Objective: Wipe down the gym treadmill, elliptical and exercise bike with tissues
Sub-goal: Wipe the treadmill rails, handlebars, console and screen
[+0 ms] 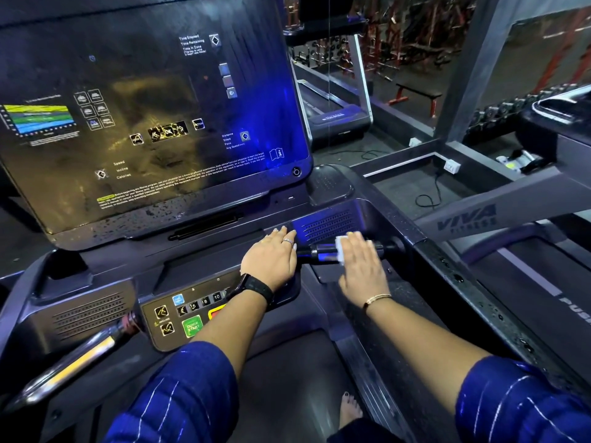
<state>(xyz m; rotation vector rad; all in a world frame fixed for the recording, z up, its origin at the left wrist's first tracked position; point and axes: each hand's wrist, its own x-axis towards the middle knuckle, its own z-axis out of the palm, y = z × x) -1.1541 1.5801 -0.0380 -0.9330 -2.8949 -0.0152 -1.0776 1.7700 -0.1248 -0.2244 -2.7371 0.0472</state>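
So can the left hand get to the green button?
Probably yes. The left hand rests flat on the treadmill console just beyond the green button, holding nothing. Nothing lies between them, so it would only need to draw back a little.

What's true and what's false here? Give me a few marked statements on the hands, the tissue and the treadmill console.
1. The right hand presses the tissue onto the handlebar. True.
2. The left hand holds a second tissue. False: it rests flat on the console, with no tissue visible under it.
3. The watch is on the right wrist. False: it is on the left wrist; the right wrist wears a bracelet.
4. Droplets speckle the lower part of the display. True.
5. The Quick Start button is blue. False: it is green.
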